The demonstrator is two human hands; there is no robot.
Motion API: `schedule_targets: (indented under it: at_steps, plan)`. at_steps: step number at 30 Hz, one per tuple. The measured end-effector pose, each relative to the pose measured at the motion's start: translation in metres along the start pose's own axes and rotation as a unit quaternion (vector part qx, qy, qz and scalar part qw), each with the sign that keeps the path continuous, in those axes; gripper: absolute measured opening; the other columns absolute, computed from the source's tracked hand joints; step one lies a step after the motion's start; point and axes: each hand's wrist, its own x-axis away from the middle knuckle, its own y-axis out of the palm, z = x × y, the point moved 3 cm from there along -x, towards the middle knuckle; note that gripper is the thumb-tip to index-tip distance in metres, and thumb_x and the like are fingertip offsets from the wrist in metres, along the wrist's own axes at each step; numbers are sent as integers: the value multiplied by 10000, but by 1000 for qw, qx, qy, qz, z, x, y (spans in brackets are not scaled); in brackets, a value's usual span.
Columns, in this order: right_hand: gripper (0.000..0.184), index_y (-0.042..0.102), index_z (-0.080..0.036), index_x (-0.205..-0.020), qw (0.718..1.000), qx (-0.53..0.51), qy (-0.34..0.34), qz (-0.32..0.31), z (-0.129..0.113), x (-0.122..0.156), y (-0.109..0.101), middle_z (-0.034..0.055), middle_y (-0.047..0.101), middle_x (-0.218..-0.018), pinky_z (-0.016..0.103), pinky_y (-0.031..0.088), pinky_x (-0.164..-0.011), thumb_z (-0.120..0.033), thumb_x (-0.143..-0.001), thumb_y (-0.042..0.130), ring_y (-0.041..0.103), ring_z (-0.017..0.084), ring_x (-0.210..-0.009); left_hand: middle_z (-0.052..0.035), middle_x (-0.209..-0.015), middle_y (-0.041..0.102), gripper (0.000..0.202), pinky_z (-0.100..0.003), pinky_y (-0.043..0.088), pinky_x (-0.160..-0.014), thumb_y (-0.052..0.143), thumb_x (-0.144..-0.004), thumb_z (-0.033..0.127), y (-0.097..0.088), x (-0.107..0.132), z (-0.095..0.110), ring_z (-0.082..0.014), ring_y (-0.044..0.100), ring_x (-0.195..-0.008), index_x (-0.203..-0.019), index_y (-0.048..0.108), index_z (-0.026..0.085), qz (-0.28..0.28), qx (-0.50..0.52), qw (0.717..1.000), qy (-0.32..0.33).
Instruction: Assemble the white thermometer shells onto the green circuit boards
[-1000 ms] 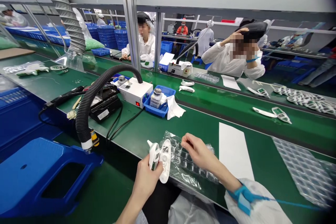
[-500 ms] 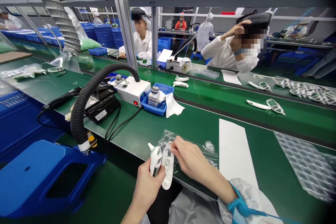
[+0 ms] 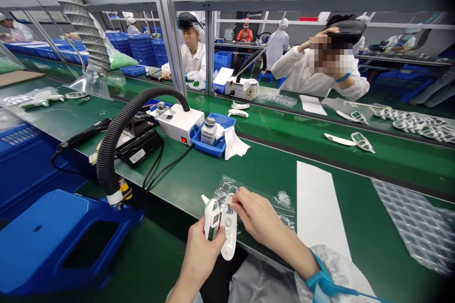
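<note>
My left hand [image 3: 203, 248] is closed round a white ear thermometer housing [image 3: 211, 213] with a pointed tip, and a green circuit board shows inside it. Beside it, a long white shell half [image 3: 229, 246] with round openings touches my left thumb. The fingers of my right hand [image 3: 258, 213] are pinched at the upper end of this shell half. Whatever else those fingertips hold is hidden. Under and behind both hands lies a clear plastic bag [image 3: 227, 187] with small clear parts, on the green bench.
A white paper strip [image 3: 318, 199] and a clear blister tray [image 3: 408, 222] lie to the right. Ahead are a blue bin [image 3: 216, 149] with a bottle, a white box [image 3: 180, 123] and a black hose [image 3: 106, 151]. Thermometer halves [image 3: 362, 142] ride the belt. Co-workers sit opposite.
On the belt, the thermometer pieces have shifted left. Both my hands keep their grip, with the shell half slightly lower. The co-worker opposite on the right has moved an arm.
</note>
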Motion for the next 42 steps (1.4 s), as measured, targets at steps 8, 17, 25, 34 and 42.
schedule_targets:
  at_steps: [8,17,25,34,42]
  plan:
    - [175,370,-244,-799,968,-216,123,33,-4,11,10,-53,497,-670,251,333,-540,-264,-903,508,464,147,-582,8,-620,595,124,-227,409,-531,615,-747,280,-3,5,8,-134,481,-553,-708,617,162,7,8,1000,15]
    - [330,484,-222,-865,762,-613,201,59,-41,5,64,-25,565,-672,246,420,-537,-495,-785,650,532,140,-564,33,-558,534,152,-235,423,-529,641,-742,307,-27,19,-1,-133,480,-534,-742,627,156,60,87,994,13]
    - [429,575,-169,-914,721,-658,217,0,-89,-19,123,-27,572,-565,228,425,-401,-569,-776,646,517,117,-409,53,-546,561,388,-186,344,-391,708,-736,439,-70,14,-49,-84,452,-415,-984,617,154,125,213,968,-31]
    - [695,587,-107,-852,625,-707,261,-203,-180,-112,225,13,574,-431,134,172,-203,-781,-705,506,398,65,-232,19,-563,603,521,-181,367,-384,524,-778,653,-193,3,-106,-91,512,-411,-872,581,144,328,386,860,-64]
    - [626,609,-102,-826,627,-717,264,-149,-163,-111,223,15,590,-424,139,159,-209,-716,-721,543,409,65,-225,34,-394,505,526,-166,278,-311,518,-779,650,-172,-26,-104,-79,404,-311,-762,617,133,285,440,847,-85]
